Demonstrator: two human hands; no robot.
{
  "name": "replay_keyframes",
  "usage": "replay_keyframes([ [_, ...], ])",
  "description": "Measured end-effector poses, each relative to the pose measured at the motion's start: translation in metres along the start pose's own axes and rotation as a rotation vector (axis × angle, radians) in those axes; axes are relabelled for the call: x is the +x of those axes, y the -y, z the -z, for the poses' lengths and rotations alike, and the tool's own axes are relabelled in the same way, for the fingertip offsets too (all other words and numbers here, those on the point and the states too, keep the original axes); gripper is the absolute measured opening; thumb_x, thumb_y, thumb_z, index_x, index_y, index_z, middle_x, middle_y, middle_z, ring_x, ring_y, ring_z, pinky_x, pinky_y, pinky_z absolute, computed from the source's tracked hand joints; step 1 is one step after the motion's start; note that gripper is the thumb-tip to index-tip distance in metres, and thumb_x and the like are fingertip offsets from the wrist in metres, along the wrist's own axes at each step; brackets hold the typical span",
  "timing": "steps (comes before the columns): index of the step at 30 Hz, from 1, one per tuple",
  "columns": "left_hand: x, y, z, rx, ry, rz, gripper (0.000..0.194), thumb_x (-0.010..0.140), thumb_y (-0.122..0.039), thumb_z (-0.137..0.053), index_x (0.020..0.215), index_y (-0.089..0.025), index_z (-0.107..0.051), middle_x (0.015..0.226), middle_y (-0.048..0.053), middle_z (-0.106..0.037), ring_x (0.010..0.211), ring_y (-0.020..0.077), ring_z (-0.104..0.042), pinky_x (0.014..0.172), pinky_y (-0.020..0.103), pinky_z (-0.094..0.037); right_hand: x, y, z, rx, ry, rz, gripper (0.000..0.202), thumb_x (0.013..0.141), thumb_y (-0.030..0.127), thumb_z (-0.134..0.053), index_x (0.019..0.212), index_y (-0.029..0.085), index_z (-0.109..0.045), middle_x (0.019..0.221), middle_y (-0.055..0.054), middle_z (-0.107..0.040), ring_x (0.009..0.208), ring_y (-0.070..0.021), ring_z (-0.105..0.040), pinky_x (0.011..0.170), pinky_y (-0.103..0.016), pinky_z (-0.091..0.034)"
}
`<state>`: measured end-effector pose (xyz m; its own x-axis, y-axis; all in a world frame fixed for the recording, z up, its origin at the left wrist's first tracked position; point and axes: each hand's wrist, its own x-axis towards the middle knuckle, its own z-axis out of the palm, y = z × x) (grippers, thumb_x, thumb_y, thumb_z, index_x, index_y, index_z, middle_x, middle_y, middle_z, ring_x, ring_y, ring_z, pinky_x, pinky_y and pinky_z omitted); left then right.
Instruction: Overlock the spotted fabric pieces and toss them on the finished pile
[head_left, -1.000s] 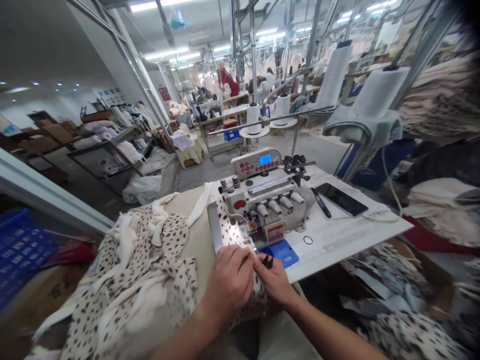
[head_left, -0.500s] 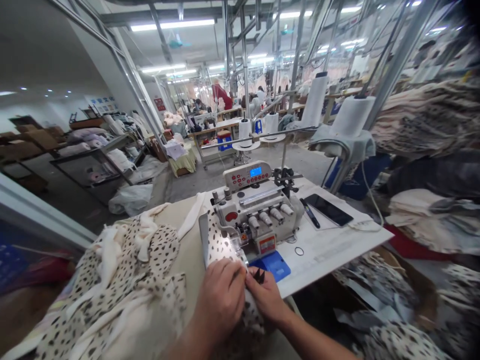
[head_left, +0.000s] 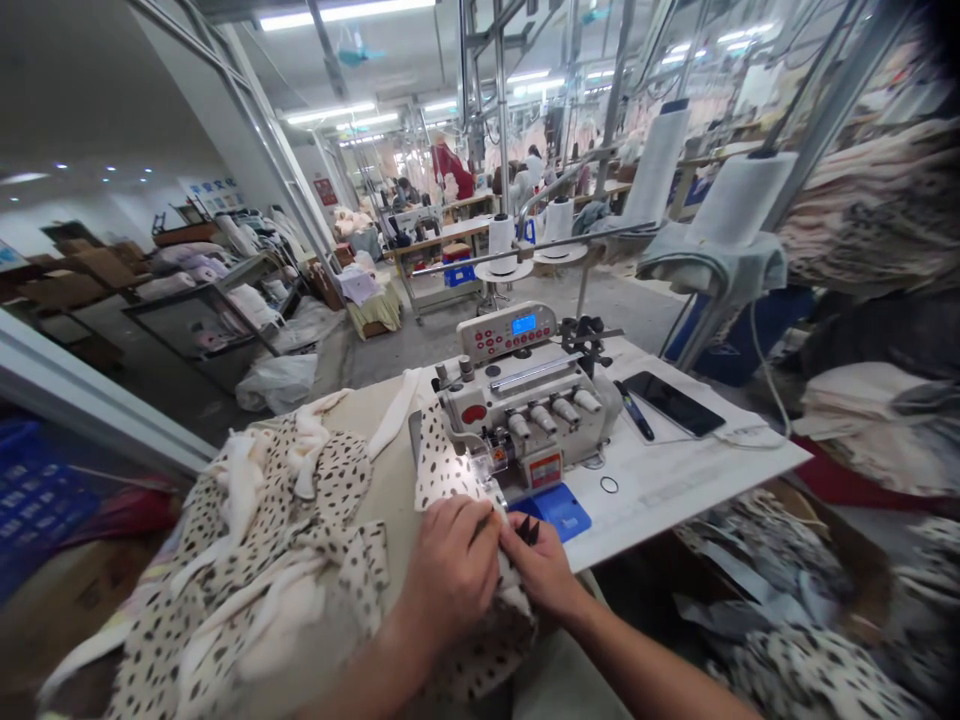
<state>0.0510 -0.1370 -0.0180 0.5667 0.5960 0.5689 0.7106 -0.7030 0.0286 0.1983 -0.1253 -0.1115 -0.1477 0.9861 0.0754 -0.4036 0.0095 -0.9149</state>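
Note:
A white overlock sewing machine (head_left: 538, 408) stands on the table with its display lit. Cream fabric with black spots (head_left: 439, 465) lies by its needle area and hangs down below my hands. My left hand (head_left: 454, 555) is closed on the fabric's edge, just in front of the presser foot. Close beside it, my right hand (head_left: 541, 568) pinches the same edge between thumb and finger. Dark pointed blades, apparently thread snips (head_left: 529, 528), stick out from the right hand; their handles are hidden in it.
More spotted fabric with white strips (head_left: 300, 540) is heaped on the left. A phone (head_left: 675, 404), a pen (head_left: 636, 412) and a black ring (head_left: 609, 484) lie to the right. Thread cones (head_left: 739, 200) stand behind. Fabric scraps (head_left: 806, 650) fill the lower right.
The view has shifted a little, so the machine and table sit higher and further right. Both hands keep hold of the fabric, and more of its hanging part shows below them.

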Motion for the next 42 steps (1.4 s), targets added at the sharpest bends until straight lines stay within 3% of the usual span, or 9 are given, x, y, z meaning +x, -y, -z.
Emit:
replay_keyframes([
  [11,0.004,0.011,0.006,-0.011,0.023,0.012,0.025,0.091,-0.014,-0.056,0.114,-0.015,-0.065,0.111,0.012,-0.067,0.109,0.0266,-0.058,0.095,0.046,-0.048,-0.001,0.000,0.000,-0.061,0.019,-0.006,0.040,0.077,0.052,-0.079,0.088,0.014,-0.073,0.078,-0.004,-0.070,0.070,-0.0169,-0.059,0.072,-0.030,-0.049],
  [17,0.004,0.022,0.004,-0.059,0.047,-0.021,0.026,0.093,-0.013,-0.053,0.116,-0.016,-0.065,0.109,0.011,-0.068,0.107,0.0247,-0.061,0.095,0.043,-0.053,0.000,-0.001,0.000,-0.082,0.023,-0.039,0.039,0.079,0.053,-0.076,0.083,0.014,-0.072,0.071,-0.002,-0.067,0.064,-0.0155,-0.056,0.066,-0.028,-0.047],
  [29,0.013,0.028,0.007,-0.101,0.040,0.084,0.025,0.091,-0.016,-0.058,0.114,-0.018,-0.068,0.114,0.011,-0.069,0.115,0.0256,-0.061,0.100,0.046,-0.053,-0.001,0.007,-0.003,-0.028,0.008,-0.104,0.042,0.077,0.054,-0.077,0.086,0.013,-0.074,0.072,-0.004,-0.070,0.060,-0.0145,-0.058,0.062,-0.028,-0.048],
  [38,0.026,0.059,0.008,-0.104,0.137,0.097,0.021,0.093,-0.021,-0.055,0.110,-0.019,-0.068,0.116,0.010,-0.068,0.116,0.0254,-0.060,0.102,0.048,-0.051,-0.001,0.007,-0.007,-0.082,-0.030,-0.135,0.042,0.072,0.054,-0.081,0.078,0.012,-0.073,0.066,-0.004,-0.069,0.056,-0.0144,-0.057,0.057,-0.027,-0.048],
  [42,0.026,0.057,0.013,-0.049,0.055,0.061,0.022,0.091,-0.017,-0.056,0.110,-0.019,-0.068,0.112,0.011,-0.068,0.110,0.0257,-0.061,0.097,0.048,-0.051,0.001,0.008,-0.007,-0.092,-0.027,-0.122,0.042,0.072,0.053,-0.081,0.079,0.012,-0.074,0.069,-0.004,-0.070,0.059,-0.0154,-0.057,0.059,-0.029,-0.048],
])
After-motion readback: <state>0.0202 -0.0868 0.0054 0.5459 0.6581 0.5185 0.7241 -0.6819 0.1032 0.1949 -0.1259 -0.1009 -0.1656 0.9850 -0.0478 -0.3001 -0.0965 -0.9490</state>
